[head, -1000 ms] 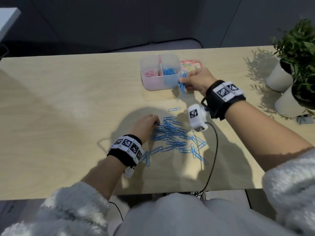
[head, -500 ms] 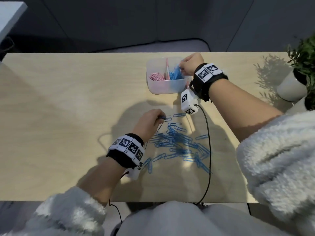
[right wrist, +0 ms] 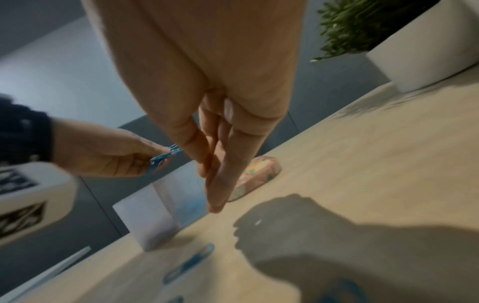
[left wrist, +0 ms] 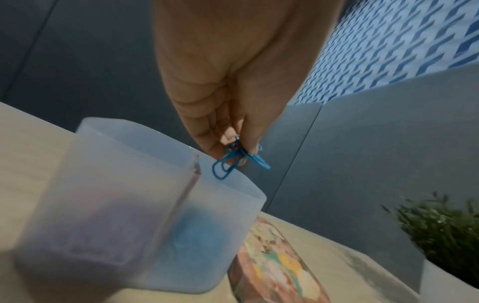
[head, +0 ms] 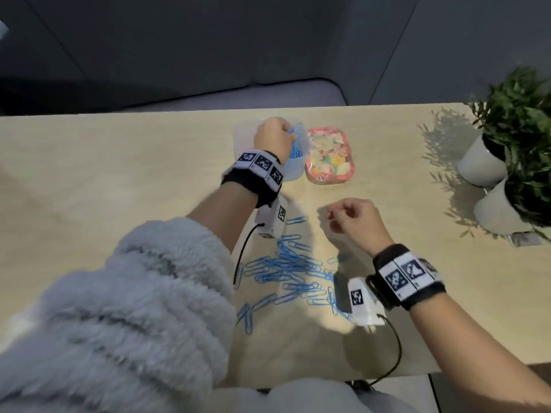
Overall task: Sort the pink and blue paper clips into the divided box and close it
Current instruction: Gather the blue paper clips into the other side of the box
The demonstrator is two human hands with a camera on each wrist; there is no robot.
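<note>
The translucent divided box [head: 293, 171] stands at the far middle of the table. Through its wall [left wrist: 155, 225] I see pink clips in the left compartment and blue clips in the right. My left hand [head: 286, 132] hovers over the right compartment and pinches a small bunch of blue paper clips [left wrist: 233, 162] just above the rim. My right hand [head: 334, 217] hangs over the table nearer to me with loosely curled fingers [right wrist: 220, 184] and holds nothing. A pile of blue paper clips [head: 292, 269] lies between my arms.
The box's pink flowered lid [head: 328, 156] lies flat just right of the box. Two white plant pots [head: 483, 162] stand at the right edge. Black wrist-camera cables [head: 393, 350] trail over the near edge. A stray clip [head: 296, 220] lies near the left wrist.
My right hand has left the box and come back towards the pile, holding nothing. My left hand has lifted a bunch of blue clips from the pile to the box. The head view shifted left.
</note>
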